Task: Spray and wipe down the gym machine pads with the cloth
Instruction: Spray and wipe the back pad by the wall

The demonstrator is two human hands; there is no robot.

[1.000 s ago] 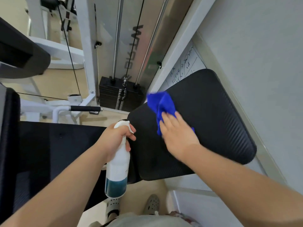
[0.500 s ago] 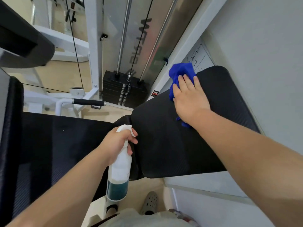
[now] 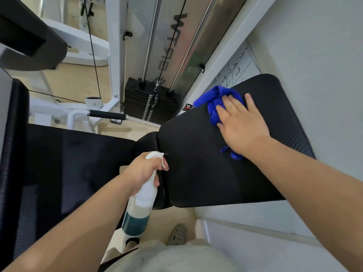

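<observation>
A blue cloth (image 3: pixel 214 103) is pressed flat onto the black pad (image 3: pixel 196 173) by the right hand (image 3: pixel 241 124), whose fingers are held straight and spread, pointed toward 11 o'clock. The cloth is bunched at the pad's far edge, at about 1 o'clock in the view. Most of it is seen beyond the fingertips, and a small corner is seen under the wrist, at the hand's 6 o'clock.

A white bottle (image 3: pixel 141 209) with a dark teal band is grasped at its neck by the left hand (image 3: pixel 143 169), the fingers curled round it below the spray head. The bottle is held with its base toward 6 o'clock, just beside the pad's near left edge, and its nozzle is turned toward the pad at 3 o'clock.

A second pad (image 3: pixel 68 163) is seen at 9 o'clock, a weight stack (image 3: pixel 137 99) at 12 o'clock, and a shoe (image 3: pixel 177 234) at 6 o'clock.
</observation>
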